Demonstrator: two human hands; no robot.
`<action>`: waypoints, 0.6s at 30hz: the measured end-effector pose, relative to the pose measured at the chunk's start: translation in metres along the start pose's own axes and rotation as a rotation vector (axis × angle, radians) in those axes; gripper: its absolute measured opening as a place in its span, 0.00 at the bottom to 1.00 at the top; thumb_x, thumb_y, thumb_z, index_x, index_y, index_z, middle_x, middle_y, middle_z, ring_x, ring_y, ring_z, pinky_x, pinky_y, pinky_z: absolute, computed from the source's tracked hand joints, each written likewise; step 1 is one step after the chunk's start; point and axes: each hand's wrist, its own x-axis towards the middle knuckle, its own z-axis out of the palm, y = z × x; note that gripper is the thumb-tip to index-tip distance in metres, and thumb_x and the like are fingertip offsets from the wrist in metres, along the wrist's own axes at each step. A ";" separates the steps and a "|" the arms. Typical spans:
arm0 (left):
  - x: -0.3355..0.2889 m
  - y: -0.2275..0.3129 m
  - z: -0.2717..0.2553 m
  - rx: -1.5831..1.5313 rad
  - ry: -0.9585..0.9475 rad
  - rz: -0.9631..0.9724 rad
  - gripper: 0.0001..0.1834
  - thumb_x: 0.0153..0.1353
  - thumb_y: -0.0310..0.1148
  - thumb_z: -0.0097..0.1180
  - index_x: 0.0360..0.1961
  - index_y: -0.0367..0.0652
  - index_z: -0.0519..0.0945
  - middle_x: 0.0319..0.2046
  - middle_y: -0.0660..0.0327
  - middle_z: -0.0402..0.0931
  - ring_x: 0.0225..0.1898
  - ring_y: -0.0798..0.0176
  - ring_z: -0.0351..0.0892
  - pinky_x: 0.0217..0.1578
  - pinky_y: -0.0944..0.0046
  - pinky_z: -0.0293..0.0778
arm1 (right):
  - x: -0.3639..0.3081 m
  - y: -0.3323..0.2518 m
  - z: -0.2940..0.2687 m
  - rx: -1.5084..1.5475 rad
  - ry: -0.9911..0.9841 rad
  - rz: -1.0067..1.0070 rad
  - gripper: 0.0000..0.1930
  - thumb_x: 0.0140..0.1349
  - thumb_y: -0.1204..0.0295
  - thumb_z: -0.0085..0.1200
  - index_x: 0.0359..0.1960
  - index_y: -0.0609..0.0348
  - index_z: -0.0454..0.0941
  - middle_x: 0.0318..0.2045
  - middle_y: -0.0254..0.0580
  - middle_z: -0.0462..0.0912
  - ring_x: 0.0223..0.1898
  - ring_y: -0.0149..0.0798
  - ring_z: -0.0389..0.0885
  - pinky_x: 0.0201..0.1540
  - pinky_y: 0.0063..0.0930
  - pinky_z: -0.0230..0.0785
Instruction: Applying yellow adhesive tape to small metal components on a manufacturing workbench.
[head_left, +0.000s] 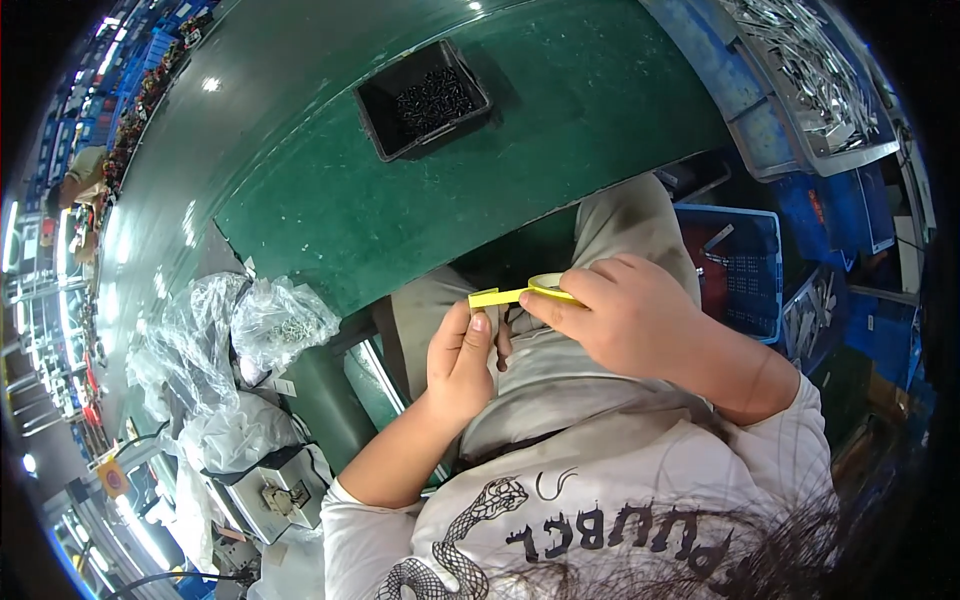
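Above my lap, my right hand (pixel 635 315) grips a small roll of yellow tape (pixel 549 282). A short yellow strip (pixel 500 297) runs leftward from the roll to my left hand (pixel 460 365). Thumb and fingers of the left hand are pinched at the strip's end, where the tape folds over. Whether something else sits under the tape in that pinch is hidden by the fingers.
Ahead on the green table (pixel 560 110) stands a black bin (pixel 385 135) of small dark parts. Clear plastic bags (pixel 285 330) lie at the left, one with small metal parts. To the right are a blue crate (pixel 730 215) and a bin (pixel 850 160) of metal strips.
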 end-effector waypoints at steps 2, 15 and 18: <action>0.000 0.000 0.000 -0.011 -0.008 0.016 0.16 0.78 0.35 0.37 0.51 0.34 0.72 0.31 0.62 0.71 0.28 0.71 0.70 0.27 0.70 0.70 | 0.001 0.001 0.002 0.016 0.016 0.003 0.17 0.56 0.69 0.56 0.49 0.49 0.83 0.26 0.29 0.72 0.24 0.33 0.74 0.30 0.30 0.68; -0.001 0.001 0.003 -0.022 0.068 0.018 0.18 0.78 0.37 0.36 0.51 0.33 0.72 0.29 0.60 0.72 0.27 0.69 0.71 0.25 0.70 0.70 | 0.005 0.003 0.004 0.022 0.019 -0.004 0.18 0.57 0.69 0.55 0.50 0.48 0.83 0.26 0.29 0.71 0.23 0.33 0.74 0.29 0.30 0.68; 0.001 0.000 0.005 -0.008 0.075 0.023 0.18 0.78 0.37 0.36 0.51 0.33 0.72 0.28 0.60 0.72 0.27 0.69 0.71 0.24 0.69 0.70 | 0.004 0.006 0.003 0.021 0.008 -0.004 0.18 0.57 0.69 0.55 0.50 0.48 0.83 0.26 0.29 0.71 0.24 0.33 0.74 0.29 0.30 0.68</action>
